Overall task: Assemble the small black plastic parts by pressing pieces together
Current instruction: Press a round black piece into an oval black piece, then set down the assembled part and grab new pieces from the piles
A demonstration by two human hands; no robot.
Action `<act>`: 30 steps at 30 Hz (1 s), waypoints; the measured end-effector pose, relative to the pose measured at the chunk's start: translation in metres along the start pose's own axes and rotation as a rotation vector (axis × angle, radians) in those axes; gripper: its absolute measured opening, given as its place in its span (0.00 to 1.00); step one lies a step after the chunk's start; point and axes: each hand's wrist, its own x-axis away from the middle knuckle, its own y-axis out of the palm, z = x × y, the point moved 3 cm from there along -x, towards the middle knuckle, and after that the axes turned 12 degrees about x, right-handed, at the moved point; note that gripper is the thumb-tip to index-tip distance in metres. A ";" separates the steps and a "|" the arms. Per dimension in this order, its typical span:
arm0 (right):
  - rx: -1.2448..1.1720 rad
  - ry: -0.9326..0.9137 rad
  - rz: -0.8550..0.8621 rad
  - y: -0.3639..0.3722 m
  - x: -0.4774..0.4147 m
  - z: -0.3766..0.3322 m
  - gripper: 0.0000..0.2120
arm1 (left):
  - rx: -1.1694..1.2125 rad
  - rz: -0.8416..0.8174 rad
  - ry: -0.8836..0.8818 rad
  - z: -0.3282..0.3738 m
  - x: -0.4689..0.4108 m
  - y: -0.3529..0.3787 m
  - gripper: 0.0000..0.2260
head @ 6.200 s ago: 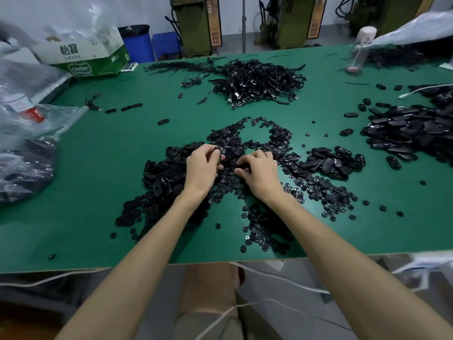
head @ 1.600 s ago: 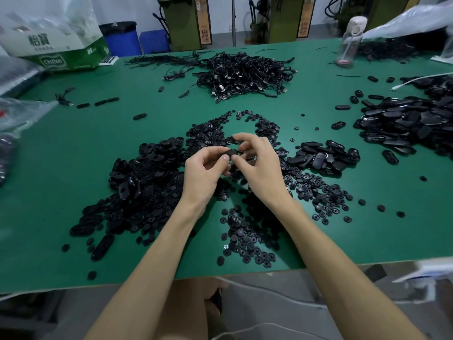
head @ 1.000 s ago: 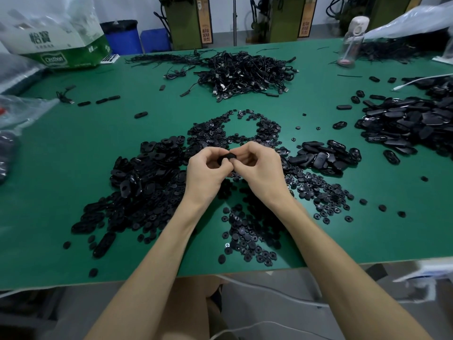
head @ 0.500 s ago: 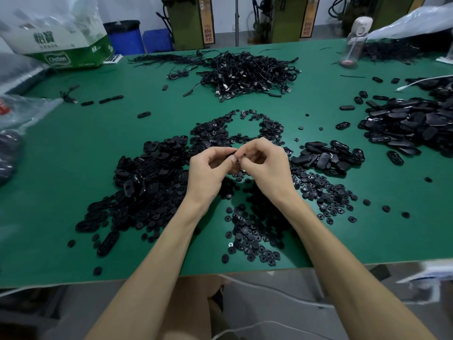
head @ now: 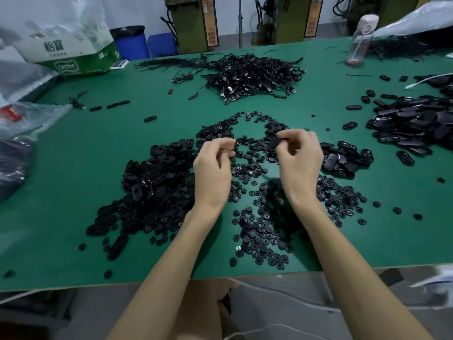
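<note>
Above a green table (head: 73,168) strewn with piles (head: 157,182) of black pieces, the right hand (head: 300,165) pinches one small part (head: 273,143) at its fingertips. The left hand (head: 212,173) hovers apart, fingers loosely curled; whether it holds anything is unclear. The part seems light, rigid and slick, so it is probably best gripped by its edges.

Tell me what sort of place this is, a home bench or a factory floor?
Most likely a small factory assembly bench. A green work table carries heaps of small black plastic parts and a pile of black cables, green machines stand behind it, and the right hand pinches one black part.
</note>
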 end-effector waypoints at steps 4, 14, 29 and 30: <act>0.110 0.152 0.027 0.001 -0.006 0.013 0.14 | -0.298 -0.020 -0.062 0.008 -0.023 -0.009 0.23; 0.244 0.274 -0.043 0.005 -0.003 0.022 0.34 | -1.009 -0.141 -0.223 -0.033 -0.061 -0.095 0.13; 0.496 -0.288 -0.543 0.038 0.019 0.003 0.12 | -0.506 -0.038 -0.081 -0.015 -0.039 -0.064 0.07; 0.471 -0.283 -0.527 0.038 0.018 0.003 0.09 | -0.383 -0.062 -0.090 -0.009 -0.036 -0.055 0.04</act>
